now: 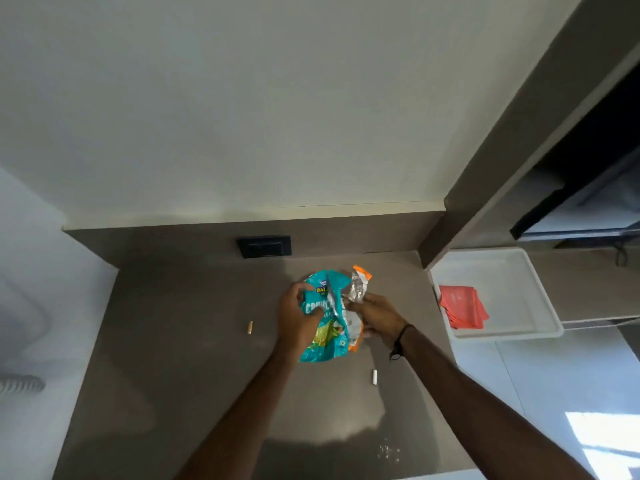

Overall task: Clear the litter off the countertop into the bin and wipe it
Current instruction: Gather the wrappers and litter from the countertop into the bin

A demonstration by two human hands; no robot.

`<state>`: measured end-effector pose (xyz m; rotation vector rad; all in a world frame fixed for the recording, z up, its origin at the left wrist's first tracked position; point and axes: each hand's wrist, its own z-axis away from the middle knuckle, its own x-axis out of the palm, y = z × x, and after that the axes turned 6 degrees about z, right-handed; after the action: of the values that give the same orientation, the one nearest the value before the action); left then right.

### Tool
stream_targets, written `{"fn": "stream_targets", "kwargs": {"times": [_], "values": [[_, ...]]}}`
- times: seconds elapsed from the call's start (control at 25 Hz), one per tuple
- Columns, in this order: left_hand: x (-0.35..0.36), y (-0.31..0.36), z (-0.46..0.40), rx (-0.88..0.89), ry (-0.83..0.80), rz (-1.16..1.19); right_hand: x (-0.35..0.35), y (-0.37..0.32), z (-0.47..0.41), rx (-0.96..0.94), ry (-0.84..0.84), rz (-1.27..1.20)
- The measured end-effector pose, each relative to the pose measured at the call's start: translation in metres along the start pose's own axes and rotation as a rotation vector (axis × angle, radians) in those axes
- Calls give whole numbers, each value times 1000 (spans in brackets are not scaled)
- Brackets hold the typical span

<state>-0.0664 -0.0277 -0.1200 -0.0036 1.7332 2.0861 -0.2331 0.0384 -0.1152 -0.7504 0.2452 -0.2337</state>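
Above the grey-brown countertop (180,341) I hold two crumpled snack wrappers. My left hand (298,318) is closed on a teal wrapper (325,327) with white lettering. My right hand (379,315) grips an orange and silver foil wrapper (358,289) that overlaps the teal one. A small tan stub (249,327) lies on the counter left of my hands. A small white stub (374,377) lies nearer to me, below my right wrist. White crumbs (388,452) speckle the counter at the front right.
A white tray (512,271) holding a folded red cloth (464,306) stands to the right of the counter. A black wall socket (264,246) sits in the backsplash. A dark cabinet column (485,168) rises at the right. No bin is in view.
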Motion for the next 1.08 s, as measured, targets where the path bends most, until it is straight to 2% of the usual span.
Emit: {"fn": "stream_targets", "kwargs": {"times": [0.12, 0.2, 0.28, 0.44, 0.52, 0.56, 0.64, 0.68, 0.76, 0.92, 1.08], "values": [[13, 6, 53, 0, 40, -30, -13, 19, 50, -25, -229, -22], [22, 7, 96, 40, 46, -71, -23, 42, 83, -72, -308, 24], [29, 5, 137, 91, 80, -133, -31, 68, 108, -116, -305, 53], [31, -23, 207, 81, 245, 91, -52, 127, 149, -266, -123, 97], [29, -50, 224, 41, 293, -129, -61, 160, 168, -309, -71, 182], [27, -66, 230, -3, 235, -333, -63, 180, 178, -316, -71, 241], [26, -98, 237, -71, 7, -743, -64, 224, 187, -312, -79, 367], [28, -113, 238, -63, -75, -869, -62, 248, 187, -297, -81, 443], [31, -137, 237, -9, -132, -947, -55, 297, 180, -244, -80, 625], [35, -161, 234, 66, -64, -1039, -25, 388, 139, -7, -107, 845], [39, -176, 229, 105, -27, -1063, 7, 454, 89, 241, -51, 874]]}}
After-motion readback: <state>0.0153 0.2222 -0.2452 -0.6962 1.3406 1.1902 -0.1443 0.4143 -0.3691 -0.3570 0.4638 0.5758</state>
